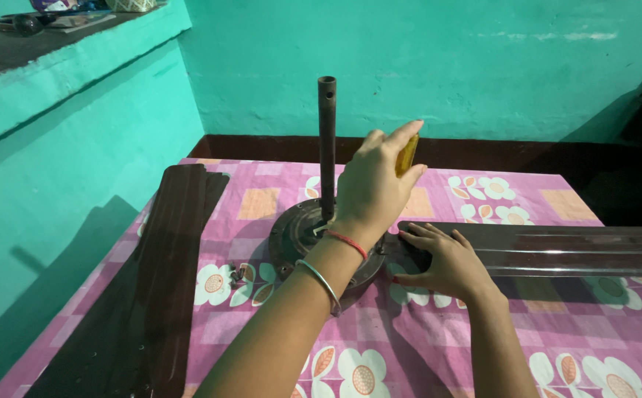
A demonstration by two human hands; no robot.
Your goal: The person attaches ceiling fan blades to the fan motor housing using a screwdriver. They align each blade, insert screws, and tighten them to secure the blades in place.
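Note:
A dark round fan motor (291, 236) lies on a pink flowered cloth (424, 354), its brown rod (327, 147) standing upright. My left hand (372, 184), with a bangle and a red thread at the wrist, is closed around a yellow tool handle (406, 155) held upright above the motor's right side. My right hand (442, 262) lies flat, palm down, on the inner end of a dark glossy fan blade (557, 250) where it meets the motor. The tool's tip is hidden behind my left hand.
Two more dark blades (151, 287) lie stacked along the left of the cloth. A few small screws (236, 274) sit beside the motor. Turquoise walls close in at left and back, with a shelf (56, 44) of objects at upper left.

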